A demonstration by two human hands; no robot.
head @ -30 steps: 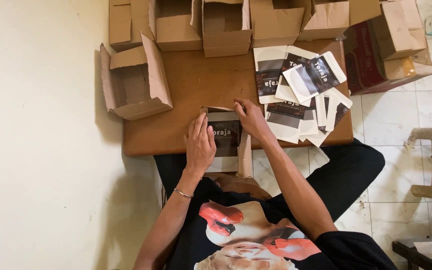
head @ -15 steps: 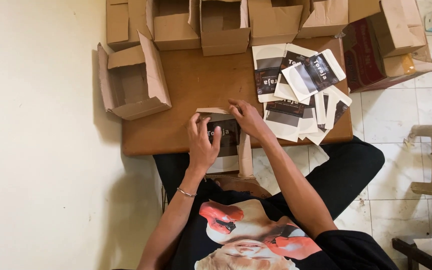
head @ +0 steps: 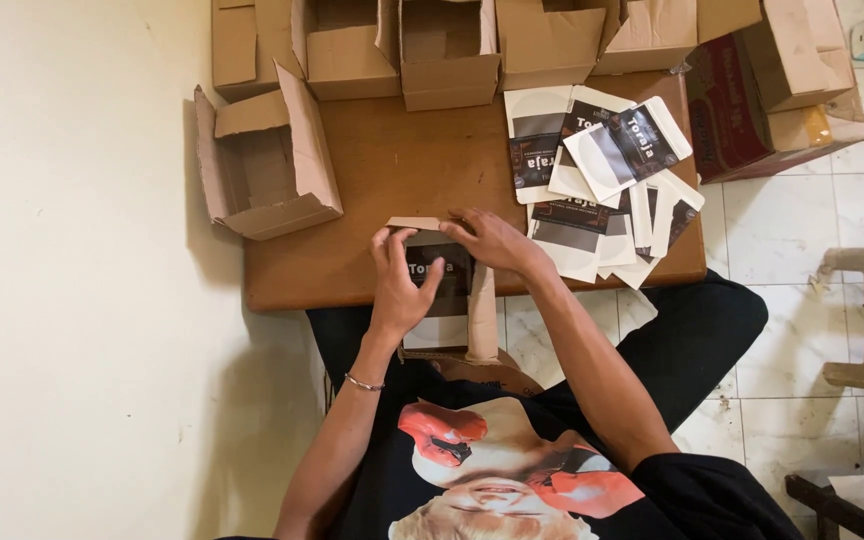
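A person sits at a low brown wooden counter (head: 382, 180), seen from above, with both hands at its near edge. The left hand (head: 402, 285) lies over the left side of a small brown cardboard box with a black-and-white printed pouch inside (head: 442, 290); its fingers curl over the box's far flap and its thumb presses against the dark face of the pouch. The right hand (head: 492, 240) rests on the box's far right corner, fingers stretched flat and pointing left, pressing the top edge down. Neither hand is closed into a fist; both are loosely spread and touching the box. The box sits half on the counter and half over the person's lap, with one long side flap (head: 482, 315) standing open on the right.

Just right of the right hand lies a loose heap of flat white and black printed pouches (head: 602, 170), overlapping each other and reaching to the counter's right edge. An open empty brown cardboard carton (head: 262, 160) lies tipped at the counter's left end. A row of further open brown cartons (head: 447, 50) stands along the far edge. A dark red cardboard box (head: 727, 105) leans off the far right corner, over the pale tiled floor (head: 782, 260). A thin bracelet (head: 362, 383) circles the left wrist.
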